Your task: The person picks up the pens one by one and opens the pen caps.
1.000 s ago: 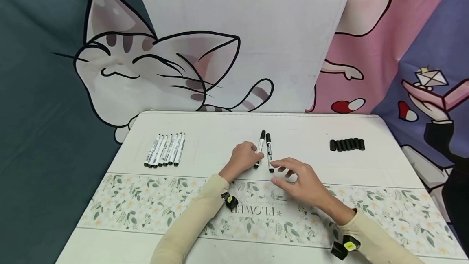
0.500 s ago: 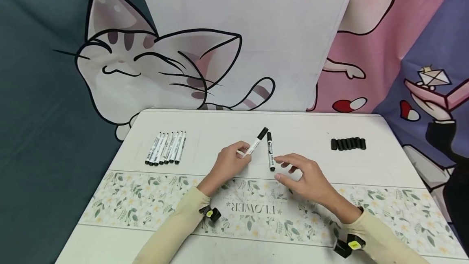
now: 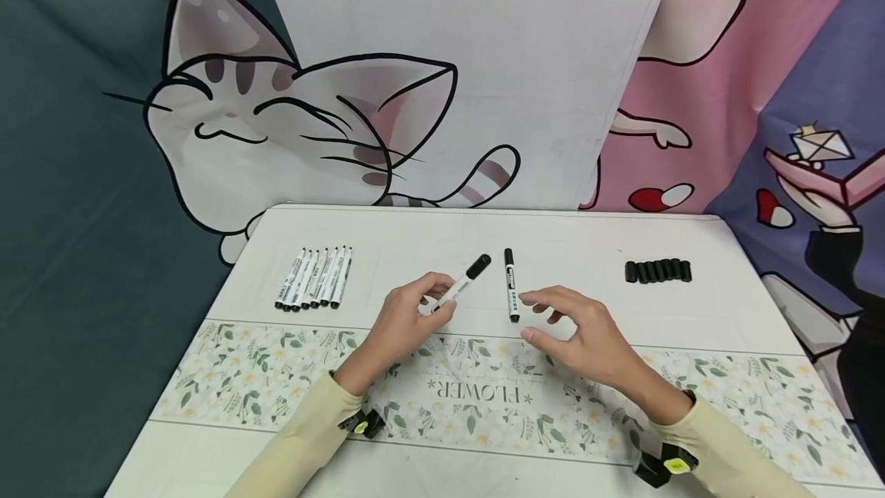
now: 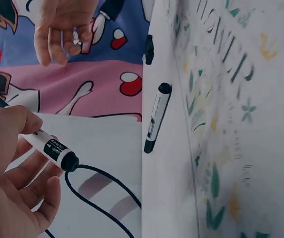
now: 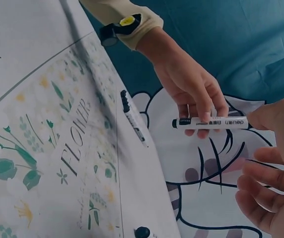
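My left hand [image 3: 408, 315] pinches a white marker [image 3: 452, 293] between thumb and fingers, above the table. The marker slants, its black cap [image 3: 478, 265] pointing away to the right. In the left wrist view the printed label and black tail end of this marker [image 4: 55, 148] show past the thumb. To its right a second capped marker [image 3: 512, 287] lies on the table, cap end away from me. Just right of that one, my right hand [image 3: 577, 333] hovers with loosely bent fingers and thumb apart, holding nothing. In the right wrist view its fingers [image 5: 266, 186] are spread.
At the left, several uncapped white markers [image 3: 314, 280] lie side by side on the white table [image 3: 415, 237]. Several black caps [image 3: 658, 271] stand in a row at the right. A floral strip [image 3: 263, 375] crosses the table in front. Behind hangs a cartoon-printed cloth [image 3: 525, 60].
My left hand has picked one marker up off the table and drawn it left and toward me, tilting it. My right hand has shifted slightly right, away from the lying marker.
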A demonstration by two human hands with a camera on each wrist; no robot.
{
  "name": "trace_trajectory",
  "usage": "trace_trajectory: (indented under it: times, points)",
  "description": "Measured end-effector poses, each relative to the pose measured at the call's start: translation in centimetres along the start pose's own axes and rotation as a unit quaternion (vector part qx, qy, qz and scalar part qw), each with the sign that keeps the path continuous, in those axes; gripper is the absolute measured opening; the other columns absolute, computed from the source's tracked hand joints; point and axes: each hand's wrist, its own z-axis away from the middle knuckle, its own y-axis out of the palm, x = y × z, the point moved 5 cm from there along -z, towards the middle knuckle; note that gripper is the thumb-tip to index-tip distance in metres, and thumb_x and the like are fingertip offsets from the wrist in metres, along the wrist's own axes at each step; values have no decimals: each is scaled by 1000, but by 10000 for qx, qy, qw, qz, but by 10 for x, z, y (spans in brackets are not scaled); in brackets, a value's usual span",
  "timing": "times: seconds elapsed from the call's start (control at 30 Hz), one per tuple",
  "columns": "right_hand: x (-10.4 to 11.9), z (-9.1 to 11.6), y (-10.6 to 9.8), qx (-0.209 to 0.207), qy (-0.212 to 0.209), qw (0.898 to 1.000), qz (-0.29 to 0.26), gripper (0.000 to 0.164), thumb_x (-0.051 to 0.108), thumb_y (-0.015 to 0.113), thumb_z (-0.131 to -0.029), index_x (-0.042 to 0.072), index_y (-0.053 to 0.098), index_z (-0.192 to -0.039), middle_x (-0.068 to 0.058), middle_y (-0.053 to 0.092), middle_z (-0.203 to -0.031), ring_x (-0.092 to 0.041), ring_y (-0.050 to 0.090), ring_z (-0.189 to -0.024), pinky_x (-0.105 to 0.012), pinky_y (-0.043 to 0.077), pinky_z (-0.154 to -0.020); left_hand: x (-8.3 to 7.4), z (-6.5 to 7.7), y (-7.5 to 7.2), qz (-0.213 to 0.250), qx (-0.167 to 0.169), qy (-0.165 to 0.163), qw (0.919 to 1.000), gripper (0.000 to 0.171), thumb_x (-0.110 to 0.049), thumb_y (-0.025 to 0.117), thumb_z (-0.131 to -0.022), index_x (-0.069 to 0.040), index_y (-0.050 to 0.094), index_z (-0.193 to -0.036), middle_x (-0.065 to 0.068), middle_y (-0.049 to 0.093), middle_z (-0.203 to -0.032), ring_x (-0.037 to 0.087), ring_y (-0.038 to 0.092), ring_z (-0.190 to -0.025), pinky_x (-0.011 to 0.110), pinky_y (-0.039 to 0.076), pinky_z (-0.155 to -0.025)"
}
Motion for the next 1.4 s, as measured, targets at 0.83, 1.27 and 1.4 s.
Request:
trace_trajectory:
  times: [0.83, 1.27, 1.4]
  points:
    - [23, 6, 16, 413, -159, 9990, 96, 47, 27, 83, -88, 20, 68, -133, 8, 72, -117, -2, 64, -90, -28, 56, -74, -13, 38, 34, -413, 351, 865, 9948, 23, -20, 71, -95, -16, 74, -118, -7, 74, -114, 10, 67, -107, 35, 54, -94]
    - [35, 1, 8, 70, -874, 9955, 367, 21, 13, 80, -90, 19, 77, -110, 11, 75, -101, -3, 68, -86, -25, 57, -68, -16, 39, 37, -554, 447, 1128, 9911, 25, -22, 67, -100, -14, 69, -124, -4, 71, -116, 10, 65, -107, 36, 53, -89]
    - [41, -2, 1, -116, -940, 9950, 315, 21, 11, 79, -90, 20, 77, -109, 10, 75, -100, -4, 67, -84, -20, 55, -64, -25, 37, 34, -796, 320, 1405, 9863, 30, -22, 68, -99, -13, 65, -127, -2, 71, -113, 10, 66, -101, 35, 52, -85]
